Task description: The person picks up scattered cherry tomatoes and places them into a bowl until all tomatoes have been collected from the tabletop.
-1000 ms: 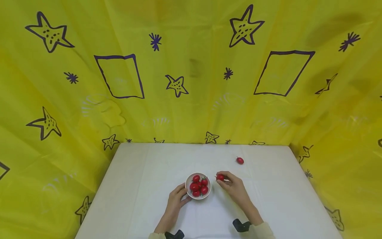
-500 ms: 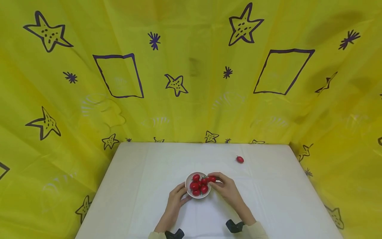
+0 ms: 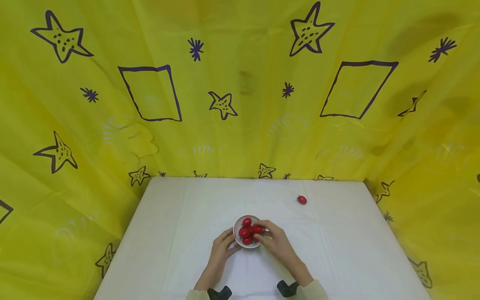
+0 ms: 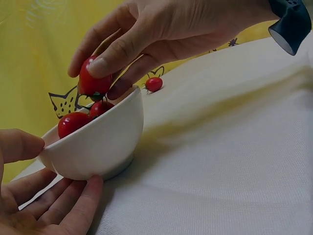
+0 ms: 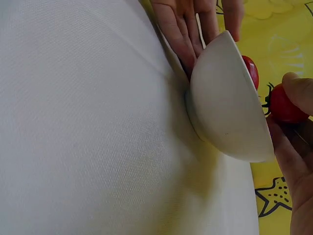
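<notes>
My left hand (image 3: 221, 250) holds a white bowl (image 4: 107, 142) by its left side, one digit at the rim and others low against the wall near the foot. Several red cherry tomatoes (image 4: 73, 124) lie in the bowl. Over the bowl's right side, my right hand (image 3: 277, 243) pinches another cherry tomato (image 4: 92, 81) between thumb and fingers, its green stem end pointing down. In the right wrist view this held tomato (image 5: 286, 105) shows just past the rim. The right hand covers part of the bowl in the head view.
One loose cherry tomato (image 3: 302, 200) lies on the white table (image 3: 187, 208), beyond the bowl to the right. A yellow curtain (image 3: 240, 137) with drawn stars and frames surrounds the table at the back and sides.
My right hand has moved left with the pinched cherry tomato, from beside the bowl to over its inside. The left hand and bowl have stayed in place.
</notes>
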A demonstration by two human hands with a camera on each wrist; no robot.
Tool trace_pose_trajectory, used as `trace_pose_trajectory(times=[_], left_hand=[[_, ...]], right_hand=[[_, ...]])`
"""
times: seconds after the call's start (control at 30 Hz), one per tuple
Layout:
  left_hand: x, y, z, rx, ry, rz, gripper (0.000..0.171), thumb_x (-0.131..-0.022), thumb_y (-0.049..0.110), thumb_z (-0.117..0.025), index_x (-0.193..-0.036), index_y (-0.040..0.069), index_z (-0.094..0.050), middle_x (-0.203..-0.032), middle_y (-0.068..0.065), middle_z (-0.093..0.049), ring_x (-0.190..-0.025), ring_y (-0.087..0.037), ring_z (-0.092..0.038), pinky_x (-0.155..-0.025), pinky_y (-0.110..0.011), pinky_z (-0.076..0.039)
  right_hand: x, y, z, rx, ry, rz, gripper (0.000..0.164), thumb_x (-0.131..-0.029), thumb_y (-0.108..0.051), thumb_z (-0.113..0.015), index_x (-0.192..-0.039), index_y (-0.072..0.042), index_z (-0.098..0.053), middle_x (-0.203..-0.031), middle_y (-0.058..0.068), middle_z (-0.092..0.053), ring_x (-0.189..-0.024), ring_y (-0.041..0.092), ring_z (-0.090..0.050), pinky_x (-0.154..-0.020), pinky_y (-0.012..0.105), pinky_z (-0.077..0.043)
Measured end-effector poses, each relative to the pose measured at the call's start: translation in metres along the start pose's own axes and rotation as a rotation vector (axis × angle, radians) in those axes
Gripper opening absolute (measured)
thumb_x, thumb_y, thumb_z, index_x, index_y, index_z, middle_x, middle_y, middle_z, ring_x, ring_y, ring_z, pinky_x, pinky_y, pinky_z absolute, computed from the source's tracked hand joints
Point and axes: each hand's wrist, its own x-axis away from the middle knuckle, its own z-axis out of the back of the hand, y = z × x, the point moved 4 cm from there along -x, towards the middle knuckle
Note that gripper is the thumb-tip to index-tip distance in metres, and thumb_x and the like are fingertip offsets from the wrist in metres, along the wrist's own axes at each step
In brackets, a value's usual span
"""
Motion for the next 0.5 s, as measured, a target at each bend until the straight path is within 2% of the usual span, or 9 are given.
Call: trace_pose_trajectory(times=[0.1,0.2,0.33,0.5], left_hand=[[0.0005,0.0013,-0.0003,-0.001,-0.003,-0.005,0.054,-0.109,0.026,-0.052,-0.154,-0.003,-0.045,-0.159,-0.029,-0.043,-0.144,-0.042,-0.050,-0.109,-0.042,-0.060],[0.0007,0.0020,-0.0007,-0.004,-0.008,-0.012,0.054,-0.109,0.026,-0.052,-0.154,-0.003,-0.045,-0.159,-0.029,-0.043,-0.144,-0.042,-0.051,-0.109,-0.043,-0.060],[0.0011,0.0022,-0.0011,-0.015,-0.008,-0.015,0.053,-0.109,0.026,-0.051,-0.154,-0.003,-0.045,-0.159,-0.029,-0.044,-0.143,-0.043,-0.051,-0.109,-0.043,-0.060],[0.0016,0.0017,-0.0008,-0.007,-0.003,-0.013,0.053,-0.109,0.025,-0.051,-0.153,-0.004,-0.046,-0.159,-0.029,-0.044,-0.143,-0.043,-0.052,-0.108,-0.043,-0.060]], right_hand=[[-0.0013,-0.0030,-0.0041,0.102,-0.001,0.044,0.041,-0.087,-0.002,-0.080,-0.126,-0.001,-0.068,-0.121,0.012,-0.074,-0.102,0.025,-0.072,-0.086,0.031,-0.068],[-0.0027,-0.0060,-0.0069,0.185,-0.002,0.080,0.042,-0.085,-0.001,-0.081,-0.126,-0.003,-0.068,-0.121,0.009,-0.074,-0.106,0.025,-0.071,-0.092,0.031,-0.066],[-0.0039,-0.0069,-0.0089,0.240,-0.008,0.088,0.043,-0.086,-0.003,-0.082,-0.126,-0.006,-0.068,-0.124,0.006,-0.073,-0.116,0.025,-0.070,-0.102,0.035,-0.063],[-0.0045,-0.0076,-0.0062,0.265,0.015,0.103,0.041,-0.085,-0.005,-0.083,-0.124,-0.005,-0.069,-0.120,0.006,-0.074,-0.112,0.023,-0.070,-0.098,0.036,-0.064]])
